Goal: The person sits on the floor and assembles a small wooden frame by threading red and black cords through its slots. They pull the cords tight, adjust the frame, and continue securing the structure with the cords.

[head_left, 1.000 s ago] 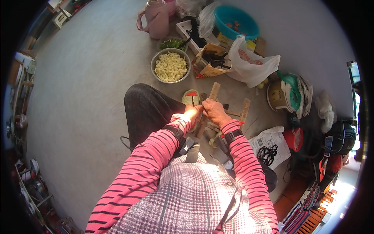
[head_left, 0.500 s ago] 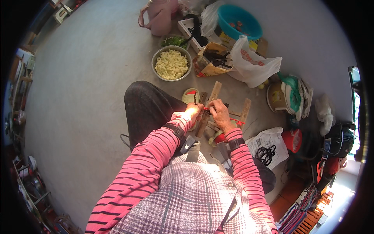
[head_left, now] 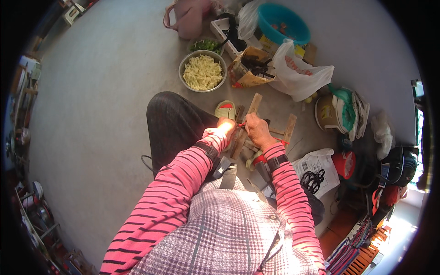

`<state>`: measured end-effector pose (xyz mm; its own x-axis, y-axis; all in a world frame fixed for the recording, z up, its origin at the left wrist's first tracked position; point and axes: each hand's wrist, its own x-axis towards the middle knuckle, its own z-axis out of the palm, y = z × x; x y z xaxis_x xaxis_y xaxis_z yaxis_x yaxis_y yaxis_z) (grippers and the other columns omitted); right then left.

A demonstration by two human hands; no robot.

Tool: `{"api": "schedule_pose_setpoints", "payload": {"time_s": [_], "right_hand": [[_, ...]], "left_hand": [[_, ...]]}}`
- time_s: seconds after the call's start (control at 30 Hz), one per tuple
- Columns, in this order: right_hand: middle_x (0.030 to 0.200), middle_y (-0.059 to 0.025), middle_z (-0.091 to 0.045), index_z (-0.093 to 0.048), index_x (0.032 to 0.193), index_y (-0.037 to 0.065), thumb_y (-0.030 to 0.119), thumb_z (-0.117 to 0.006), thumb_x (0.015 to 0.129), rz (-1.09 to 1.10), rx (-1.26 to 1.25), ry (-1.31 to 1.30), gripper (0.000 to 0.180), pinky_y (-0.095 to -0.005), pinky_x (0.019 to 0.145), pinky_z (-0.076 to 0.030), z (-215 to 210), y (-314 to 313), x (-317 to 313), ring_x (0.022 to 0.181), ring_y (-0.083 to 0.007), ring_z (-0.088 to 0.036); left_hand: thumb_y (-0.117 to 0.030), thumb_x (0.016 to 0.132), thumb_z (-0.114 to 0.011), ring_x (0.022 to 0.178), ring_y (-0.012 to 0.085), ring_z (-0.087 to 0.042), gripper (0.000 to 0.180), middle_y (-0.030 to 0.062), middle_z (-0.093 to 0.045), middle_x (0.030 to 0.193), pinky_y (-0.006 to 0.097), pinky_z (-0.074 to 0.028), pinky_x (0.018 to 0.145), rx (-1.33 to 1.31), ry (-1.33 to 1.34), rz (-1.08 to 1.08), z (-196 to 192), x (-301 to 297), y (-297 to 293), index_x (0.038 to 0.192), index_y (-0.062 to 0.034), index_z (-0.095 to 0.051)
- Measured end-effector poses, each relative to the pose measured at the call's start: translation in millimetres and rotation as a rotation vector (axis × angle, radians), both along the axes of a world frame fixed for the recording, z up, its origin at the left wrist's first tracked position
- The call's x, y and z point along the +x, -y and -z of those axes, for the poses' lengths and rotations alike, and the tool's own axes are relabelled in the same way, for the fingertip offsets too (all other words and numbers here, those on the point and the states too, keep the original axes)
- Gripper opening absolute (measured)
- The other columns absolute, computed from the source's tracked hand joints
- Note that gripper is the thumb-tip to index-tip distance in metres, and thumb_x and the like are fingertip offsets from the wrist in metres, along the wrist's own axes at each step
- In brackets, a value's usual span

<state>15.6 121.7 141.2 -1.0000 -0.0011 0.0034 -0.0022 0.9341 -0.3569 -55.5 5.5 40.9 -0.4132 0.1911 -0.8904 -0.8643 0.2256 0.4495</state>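
I sit on the floor with both hands close together over my lap. My left hand (head_left: 225, 126) grips a long wooden stick (head_left: 253, 103) that points away from me. My right hand (head_left: 257, 131) is closed on a thin red string (head_left: 240, 124) stretched across to the stick. A second wooden stick (head_left: 289, 128) lies just right of my right hand. Both arms are in pink striped sleeves, and the right wrist has a dark watch (head_left: 277, 161).
Ahead stand a metal bowl (head_left: 202, 73) of pale yellow pieces, a pink jug (head_left: 189, 19), a teal basin (head_left: 282, 23), a brown paper bag (head_left: 250, 71) and a white plastic bag (head_left: 300, 75). A sandal (head_left: 225, 110) lies by my knee. A round tin (head_left: 329, 112) and black cable (head_left: 314, 179) are to the right.
My hands stay together on the stick and string, with only small finger shifts. My head has tipped slightly, so the scene sits a little lower in view.
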Motion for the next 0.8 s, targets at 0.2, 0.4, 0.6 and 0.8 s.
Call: {"api": "schedule_pose_setpoints", "payload": {"time_s": [0.2,0.4,0.6,0.8], "right_hand": [[0.091,-0.0191,-0.056,-0.051,0.092,0.004,0.007,-0.058,0.084,0.162,-0.142,-0.043,0.011,-0.0469,0.069,-0.049,1,2,8,0.084,-0.0411,-0.059],[0.091,-0.0176,-0.056,-0.051,0.092,0.005,0.008,-0.058,0.086,0.031,-0.138,-0.093,0.009,-0.0467,0.067,-0.049,3,7,-2,0.081,-0.0417,-0.059],[0.09,-0.0165,-0.056,-0.049,0.091,0.005,0.006,-0.059,0.08,-0.021,-0.014,-0.023,0.015,-0.0472,0.068,-0.051,4,8,-13,0.082,-0.0404,-0.061],[0.093,-0.0152,-0.058,-0.052,0.093,0.007,0.007,-0.066,0.076,-0.076,0.126,0.105,0.022,-0.0469,0.07,-0.052,5,10,-26,0.085,-0.0385,-0.063]], "left_hand": [[-0.018,0.082,-0.07,0.047,0.0197,-0.056,0.021,0.0063,-0.061,0.056,0.035,-0.038,0.041,-0.238,-0.14,0.329,66,1,-17,0.065,-0.0054,-0.067],[-0.018,0.085,-0.066,0.045,0.0184,-0.051,0.024,0.0047,-0.059,0.057,0.033,-0.034,0.04,-0.188,-0.045,0.341,46,0,-17,0.064,-0.0078,-0.063],[-0.022,0.093,-0.059,0.042,0.0171,-0.043,0.033,0.0051,-0.052,0.055,0.033,-0.031,0.039,-0.124,0.014,0.372,-6,0,-4,0.063,-0.0074,-0.056],[-0.023,0.096,-0.058,0.041,0.0168,-0.041,0.035,0.0054,-0.05,0.055,0.034,-0.031,0.039,0.005,0.144,0.309,-39,-3,2,0.065,-0.0064,-0.055]]}}
